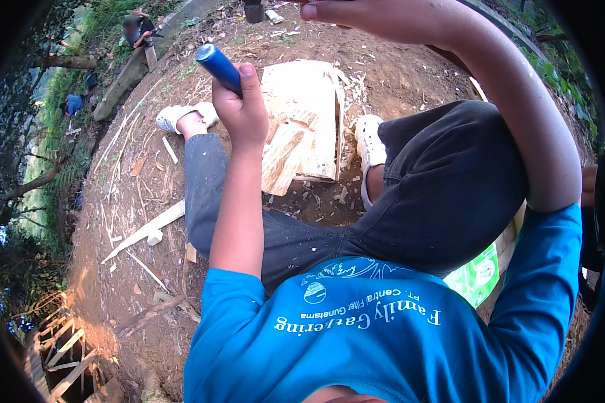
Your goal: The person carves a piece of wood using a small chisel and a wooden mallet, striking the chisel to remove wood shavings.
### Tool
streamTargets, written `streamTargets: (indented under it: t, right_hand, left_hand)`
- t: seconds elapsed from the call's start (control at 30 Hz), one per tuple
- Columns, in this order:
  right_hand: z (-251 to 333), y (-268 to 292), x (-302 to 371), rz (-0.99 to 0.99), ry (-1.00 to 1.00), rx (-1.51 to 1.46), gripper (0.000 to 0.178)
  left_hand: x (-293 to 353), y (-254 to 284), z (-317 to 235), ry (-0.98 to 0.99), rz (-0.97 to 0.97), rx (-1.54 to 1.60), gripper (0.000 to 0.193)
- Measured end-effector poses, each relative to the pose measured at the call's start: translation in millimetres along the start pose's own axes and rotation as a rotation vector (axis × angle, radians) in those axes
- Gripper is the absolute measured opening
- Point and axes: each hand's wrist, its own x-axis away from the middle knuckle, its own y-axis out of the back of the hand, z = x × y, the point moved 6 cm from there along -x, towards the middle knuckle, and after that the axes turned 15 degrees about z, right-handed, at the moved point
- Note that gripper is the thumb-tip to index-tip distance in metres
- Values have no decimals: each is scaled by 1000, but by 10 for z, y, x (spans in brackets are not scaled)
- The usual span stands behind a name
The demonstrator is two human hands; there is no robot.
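Note:
My left hand (244, 111) is closed round a blue cylindrical handle (218, 67) with a pale, shiny end cap. It looks like a chisel's handle; its lower part is hidden by the hand. My right arm is bent and raised across the far side. Its hand (363, 19), cut by the upper edge, seems to grip a hammer, whose dark head (254, 11) shows to the left of the fingers. Between my feet is a pale wooden block (296, 80), very bright in the light. Split, rough-grained wood (284, 156) shows at its near side.
Wood chips and strips litter the brown soil, with a long pale stick (151, 232) to the left. A green printed bag (476, 277) is beside my right hip. Timber slats (64, 349) stand at lower left. Another person (139, 30) is at the far left.

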Motion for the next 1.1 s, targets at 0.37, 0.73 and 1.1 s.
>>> streamTargets:
  t: [0.37,0.73,1.1]
  right_hand:
    - [37,-1,42,49,32,16,34]
    - [14,-17,19,84,104,12,34]
    - [9,-45,-69,33,22,31,37]
  left_hand:
    - [47,-189,-15,113,-49,284,37]
    - [-20,-134,86,162,-72,326,37]
    - [-79,-61,208,198,-149,368,34]
